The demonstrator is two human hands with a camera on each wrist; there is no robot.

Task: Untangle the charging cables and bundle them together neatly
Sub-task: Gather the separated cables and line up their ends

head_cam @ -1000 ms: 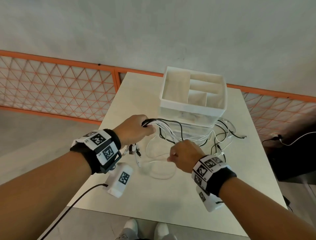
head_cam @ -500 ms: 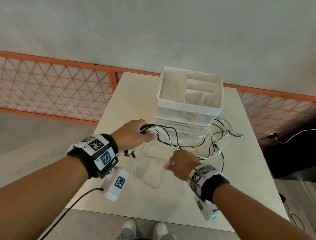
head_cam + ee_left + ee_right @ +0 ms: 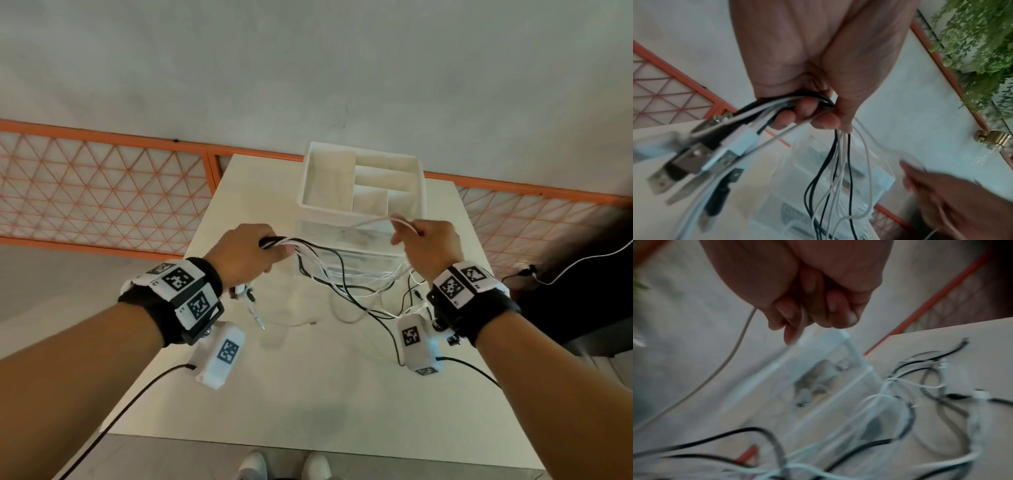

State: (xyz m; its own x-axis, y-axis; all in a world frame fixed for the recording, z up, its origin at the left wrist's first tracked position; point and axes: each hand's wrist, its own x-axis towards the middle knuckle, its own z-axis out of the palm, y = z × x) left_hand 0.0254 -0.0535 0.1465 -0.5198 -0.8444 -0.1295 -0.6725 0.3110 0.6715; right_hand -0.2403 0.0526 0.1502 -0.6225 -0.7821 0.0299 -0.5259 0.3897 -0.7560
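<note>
Your left hand point(image 3: 245, 251) fisted around the bunch of thin black and white charging cables point(image 3: 329, 270) above the pale table point(image 3: 308, 394), your right hand point(image 3: 426, 245) at 3 o'clock pinching one thin white cable point(image 3: 373, 219) raised before the white plastic drawer organiser point(image 3: 363, 192)

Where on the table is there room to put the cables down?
The near part of the table, between the two forearms and up to the front edge, is bare. So is the far left strip beside the white organizer box. It is crowded right in front of the box, where the black and white charging cables loop between the left hand and right hand.
</note>
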